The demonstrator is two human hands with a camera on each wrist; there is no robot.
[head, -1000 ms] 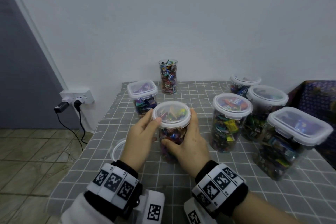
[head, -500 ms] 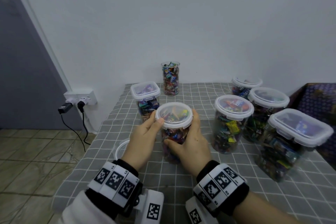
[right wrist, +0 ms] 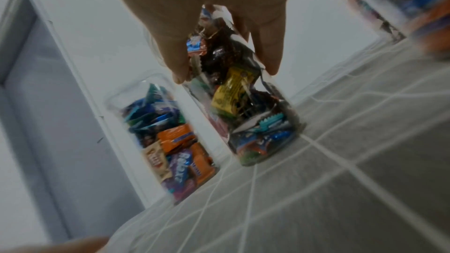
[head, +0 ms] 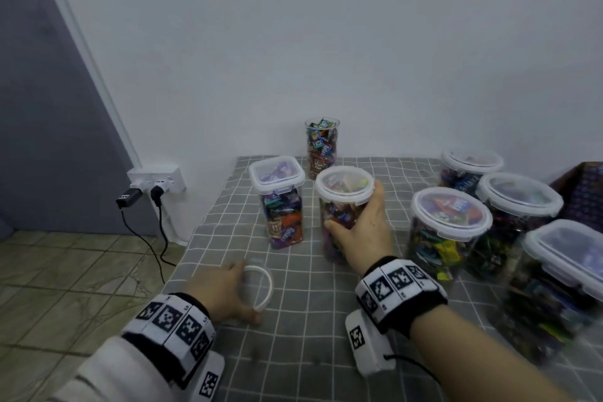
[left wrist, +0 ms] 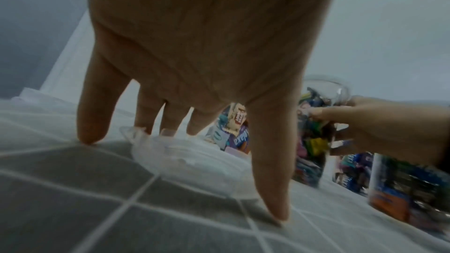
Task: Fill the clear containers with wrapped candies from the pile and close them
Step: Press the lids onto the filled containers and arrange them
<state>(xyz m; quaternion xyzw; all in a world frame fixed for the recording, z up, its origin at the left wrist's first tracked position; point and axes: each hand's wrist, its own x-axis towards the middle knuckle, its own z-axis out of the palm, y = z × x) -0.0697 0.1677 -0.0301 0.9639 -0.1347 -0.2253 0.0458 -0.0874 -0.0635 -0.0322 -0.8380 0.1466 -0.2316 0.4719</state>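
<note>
Right hand is wrapping around the round clear container, thumb across the front and fingers curling round the far side, just under the white-rimmed lid that's already sitting on top. The thing is packed with crinkly wrapped candies, and in the right wrist view you can see a yellow wrapper and some blue zigzag-edged ones pressed against the plastic wall. Its base looks like it's touching the cloth, though that view is blurry enough that I'm not 100% sure.

Left hand is hovering low over a loose round lid, a see-through disc with a white ring, lying flat near the table's left edge. Fingers are spreading out straight, tips coming down on the cloth around the lid, thumb on the near side. It's not really gripping anything, more like reaching over it.

Table is wearing a grey tablecloth with a thin white grid, soft and a bit wrinkly. Just left of the held one is a square container with a clip lid, full of purple and orange wrappers. Behind it, against the white wall, a tall narrow jar is standing with no lid and candy poking out the top. Off to the right a bunch of bigger closed containers are crowding together, round ones and a rectangular one, all stuffed.

Wall socket with two black plugs is sitting lower left, cables dangling to the tiled floor.
</note>
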